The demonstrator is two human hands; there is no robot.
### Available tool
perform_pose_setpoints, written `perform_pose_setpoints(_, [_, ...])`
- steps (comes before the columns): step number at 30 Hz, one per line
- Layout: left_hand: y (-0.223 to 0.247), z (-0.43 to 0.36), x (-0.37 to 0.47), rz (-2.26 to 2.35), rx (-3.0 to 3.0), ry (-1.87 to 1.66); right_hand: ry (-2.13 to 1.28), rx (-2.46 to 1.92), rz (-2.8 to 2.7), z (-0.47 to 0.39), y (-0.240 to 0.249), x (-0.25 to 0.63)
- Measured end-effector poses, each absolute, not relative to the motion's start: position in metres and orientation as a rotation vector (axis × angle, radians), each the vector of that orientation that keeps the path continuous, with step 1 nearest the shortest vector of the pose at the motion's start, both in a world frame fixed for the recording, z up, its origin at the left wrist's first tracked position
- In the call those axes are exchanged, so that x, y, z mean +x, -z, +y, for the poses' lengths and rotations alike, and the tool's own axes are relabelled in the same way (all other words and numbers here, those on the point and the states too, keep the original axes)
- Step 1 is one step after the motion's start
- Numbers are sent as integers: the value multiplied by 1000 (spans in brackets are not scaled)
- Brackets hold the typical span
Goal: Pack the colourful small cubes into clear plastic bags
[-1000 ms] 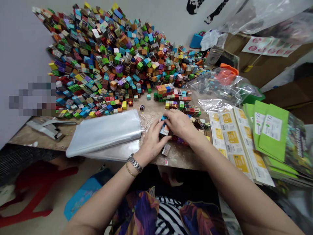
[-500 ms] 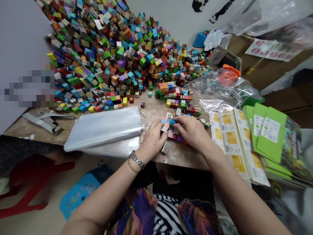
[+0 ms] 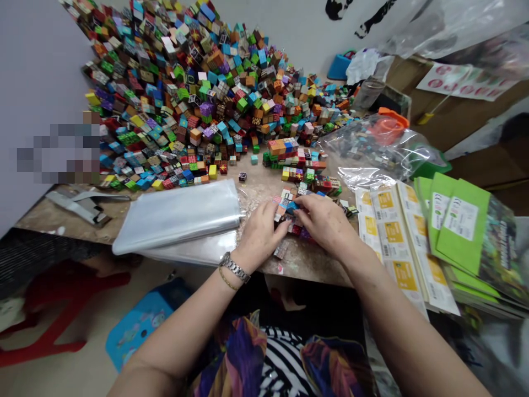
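Note:
My left hand (image 3: 260,231), a metal watch on its wrist, is curled with thumb and fingertips against the left side of a small group of patterned toy cubes (image 3: 286,194) near the table's front edge. From the right, my right hand (image 3: 328,223) pinches a blue cube (image 3: 291,208) at that group. Its fingers partly cover the cubes below, some pinkish and purple. A greyish row of cubes (image 3: 281,249) lies beneath my left thumb. Just behind my hands are stacked rows of cubes (image 3: 303,160); one black cube (image 3: 242,176) sits apart.
A big heap of coloured cubes (image 3: 198,99) fills the back. Clear plastic bags (image 3: 177,218) lie left, beside a grey metal bracket (image 3: 78,207). At right are sticker sheets (image 3: 388,231), green packets (image 3: 457,220) and a clear bag (image 3: 363,146) with an orange scoop-like piece (image 3: 388,127).
My left hand's thumb and fingers have shifted slightly right around the cubes. My right hand stays almost still at the blue cube. The whole view has shifted a little.

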State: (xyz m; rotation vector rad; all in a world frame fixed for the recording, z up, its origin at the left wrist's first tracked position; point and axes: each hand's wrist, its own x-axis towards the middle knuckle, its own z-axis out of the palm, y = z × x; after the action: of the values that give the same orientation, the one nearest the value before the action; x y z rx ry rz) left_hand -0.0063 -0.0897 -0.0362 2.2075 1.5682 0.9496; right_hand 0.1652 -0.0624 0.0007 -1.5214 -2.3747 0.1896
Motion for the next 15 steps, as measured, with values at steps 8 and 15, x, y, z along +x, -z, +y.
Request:
perform_pose_setpoints(8, [34,-84,-2,1632,2262,-944,-189,-1498,-2328,-62,0,171])
perform_pose_setpoints(15, [37,-82,-6,1626,2207,-934,-137,-1674,-2508,-66,-10,157])
